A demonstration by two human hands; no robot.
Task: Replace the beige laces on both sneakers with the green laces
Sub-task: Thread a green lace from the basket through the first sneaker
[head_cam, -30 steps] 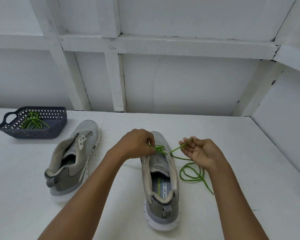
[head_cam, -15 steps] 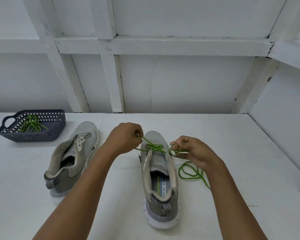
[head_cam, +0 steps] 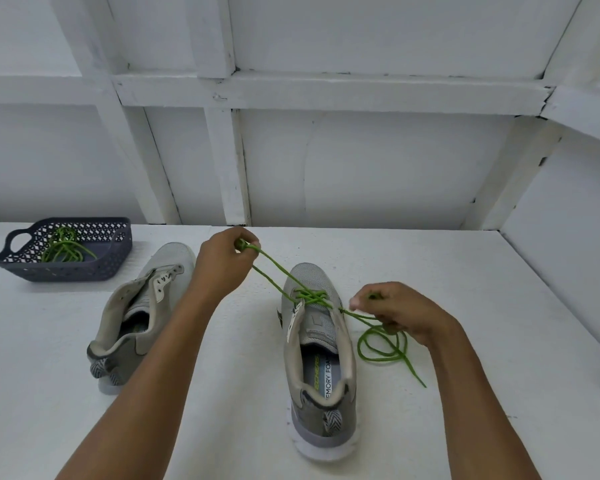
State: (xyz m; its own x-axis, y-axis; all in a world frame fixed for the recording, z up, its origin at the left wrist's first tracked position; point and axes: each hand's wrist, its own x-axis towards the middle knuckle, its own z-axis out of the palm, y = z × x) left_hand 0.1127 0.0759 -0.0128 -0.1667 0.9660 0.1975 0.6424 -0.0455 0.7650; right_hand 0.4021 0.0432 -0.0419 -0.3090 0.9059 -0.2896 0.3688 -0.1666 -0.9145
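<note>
Green cord lace (head_cam: 310, 296) half-threaded in centre-frame grey mesh sneaker (head_cam: 321, 329); your left hand (head_cam: 222, 265) and right hand (head_cam: 402, 310) pinch its strands; next, draw slack through.

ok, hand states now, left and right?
Left hand: pinching the green lace, strand taut.
Right hand: curled round the same lace's other side.
</note>
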